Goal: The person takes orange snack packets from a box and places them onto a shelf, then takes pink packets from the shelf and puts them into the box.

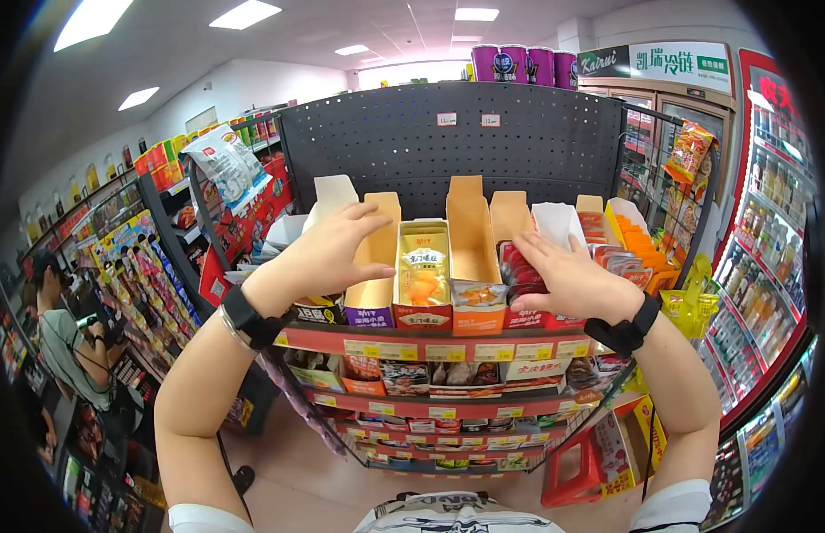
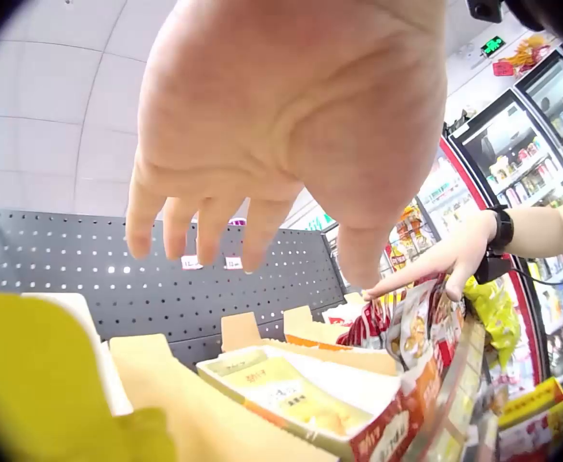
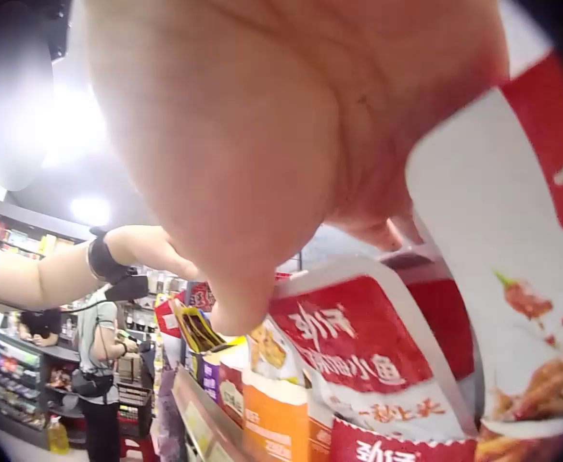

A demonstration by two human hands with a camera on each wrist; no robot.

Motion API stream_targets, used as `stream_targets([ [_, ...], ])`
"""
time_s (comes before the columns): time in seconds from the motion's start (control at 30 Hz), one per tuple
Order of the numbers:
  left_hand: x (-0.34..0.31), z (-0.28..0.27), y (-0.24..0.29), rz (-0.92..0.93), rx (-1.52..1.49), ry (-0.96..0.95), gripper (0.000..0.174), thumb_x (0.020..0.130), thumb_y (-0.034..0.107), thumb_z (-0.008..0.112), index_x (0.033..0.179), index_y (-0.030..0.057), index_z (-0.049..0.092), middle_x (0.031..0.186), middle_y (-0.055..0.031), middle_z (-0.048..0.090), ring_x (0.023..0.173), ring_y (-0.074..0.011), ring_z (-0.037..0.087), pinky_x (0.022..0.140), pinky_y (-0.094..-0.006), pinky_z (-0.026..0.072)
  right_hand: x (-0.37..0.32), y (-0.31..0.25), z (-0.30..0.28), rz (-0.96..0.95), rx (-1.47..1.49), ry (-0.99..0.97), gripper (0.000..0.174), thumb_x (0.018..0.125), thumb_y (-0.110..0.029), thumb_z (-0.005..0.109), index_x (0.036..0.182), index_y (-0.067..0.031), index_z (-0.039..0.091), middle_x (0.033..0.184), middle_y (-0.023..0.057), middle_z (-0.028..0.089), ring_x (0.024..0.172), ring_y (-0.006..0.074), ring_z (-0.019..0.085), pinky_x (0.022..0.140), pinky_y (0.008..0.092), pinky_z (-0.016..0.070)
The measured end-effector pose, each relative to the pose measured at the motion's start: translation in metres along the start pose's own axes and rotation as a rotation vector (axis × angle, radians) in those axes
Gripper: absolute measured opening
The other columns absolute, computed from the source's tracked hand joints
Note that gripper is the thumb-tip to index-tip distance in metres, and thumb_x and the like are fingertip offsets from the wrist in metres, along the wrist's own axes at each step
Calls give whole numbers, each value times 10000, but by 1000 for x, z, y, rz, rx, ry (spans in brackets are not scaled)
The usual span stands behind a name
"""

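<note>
In the head view my left hand (image 1: 328, 253) hangs over an opened box with a purple front (image 1: 370, 316), fingers spread and holding nothing. The left wrist view shows that palm (image 2: 291, 115) above the boxes. Beside it stands a box of yellow packets (image 1: 424, 275). My right hand (image 1: 563, 277) lies over a box of red packets (image 1: 516, 266), its fingertips on or just over them; contact is unclear. Red and white packets (image 3: 358, 346) stand under the right hand (image 3: 291, 125) in the right wrist view, where its fingers are partly hidden.
Orange packets (image 1: 643, 240) fill a box at the right, and a dark pegboard (image 1: 448, 160) rises behind. Lower shelves (image 1: 448, 409) hold more snacks. A red crate (image 1: 572, 471) stands on the floor at right. A person (image 1: 70, 346) is at the far left.
</note>
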State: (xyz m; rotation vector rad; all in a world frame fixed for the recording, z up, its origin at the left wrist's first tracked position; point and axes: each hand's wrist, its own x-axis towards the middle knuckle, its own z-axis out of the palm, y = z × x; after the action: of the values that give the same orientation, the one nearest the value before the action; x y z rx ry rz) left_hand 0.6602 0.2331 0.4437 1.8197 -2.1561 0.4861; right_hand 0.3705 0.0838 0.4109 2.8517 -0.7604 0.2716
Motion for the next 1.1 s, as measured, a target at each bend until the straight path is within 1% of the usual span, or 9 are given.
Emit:
stream_targets([
  [0.23, 31, 27, -6, -74, -33, -98, 468, 785, 211, 647, 1201, 43, 516, 1187, -170, 529, 1148, -320, 459, 966, -404, 372, 0, -6, -4, -13, -44, 30, 799, 815, -525, 544, 1364, -18, 263, 1389, 199, 311, 1300, 329, 294, 1033, 571, 217],
  [0.33, 65, 40, 8, -127, 75, -169, 415, 780, 144, 618, 1169, 31, 530, 1154, -158, 553, 1105, -311, 496, 929, -407, 402, 7, -15, -23, 3, -9, -7, 678, 840, -463, 542, 1304, -8, 350, 1339, 191, 380, 1229, 326, 392, 1017, 565, 246],
  [0.4, 84, 46, 14, -242, 134, -403, 373, 766, 90, 583, 1132, 24, 546, 1124, -151, 568, 1079, -309, 517, 891, -417, 427, 19, -18, -29, -22, 29, 50, 647, 845, -444, 540, 1284, 1, 371, 1317, 189, 407, 1218, 322, 403, 1011, 553, 260],
  [0.47, 90, 58, 13, -254, 197, -369, 364, 760, 79, 572, 1121, 32, 552, 1106, -145, 572, 1063, -305, 529, 874, -422, 437, 27, -23, -30, -80, 93, 166, 555, 840, -354, 566, 1228, 21, 434, 1240, 176, 483, 1180, 315, 436, 984, 512, 305],
  [0.6, 90, 75, 5, -283, 215, -266, 340, 754, 86, 567, 1093, 62, 579, 1079, -121, 567, 1073, -284, 518, 879, -437, 410, 26, -45, -26, -206, 7, 201, 463, 787, -274, 629, 1136, 9, 513, 1150, 146, 526, 1129, 275, 469, 955, 459, 323],
  [0.7, 89, 76, -1, -303, 161, -236, 333, 755, 107, 574, 1085, 72, 586, 1113, -103, 554, 1115, -264, 487, 908, -439, 364, 19, -58, -12, -340, -47, 261, 455, 746, -215, 667, 1111, 4, 505, 1131, 142, 525, 1148, 268, 448, 962, 454, 320],
  [0.8, 91, 77, -6, -285, 194, -277, 346, 754, 118, 579, 1100, 95, 578, 1117, -85, 565, 1120, -247, 485, 895, -441, 360, 16, -68, -4, -363, -85, 303, 465, 726, -171, 679, 1116, -4, 488, 1137, 141, 519, 1161, 276, 439, 975, 463, 309],
  [0.97, 87, 72, -6, -280, 97, -197, 336, 734, 198, 642, 1050, 102, 577, 1002, -85, 629, 1014, -258, 562, 872, -443, 354, 13, -69, -1, -317, -100, 372, 473, 716, -133, 672, 1128, -18, 470, 1147, 138, 513, 1169, 282, 437, 980, 469, 312],
  [1.1, 78, 63, -9, -186, 1, -130, 338, 725, 218, 664, 1017, 77, 572, 964, -107, 636, 955, -279, 588, 820, -401, 420, 12, -67, 0, -270, -92, 382, 483, 715, -121, 668, 1143, -29, 465, 1146, 133, 513, 1164, 280, 443, 984, 467, 310],
])
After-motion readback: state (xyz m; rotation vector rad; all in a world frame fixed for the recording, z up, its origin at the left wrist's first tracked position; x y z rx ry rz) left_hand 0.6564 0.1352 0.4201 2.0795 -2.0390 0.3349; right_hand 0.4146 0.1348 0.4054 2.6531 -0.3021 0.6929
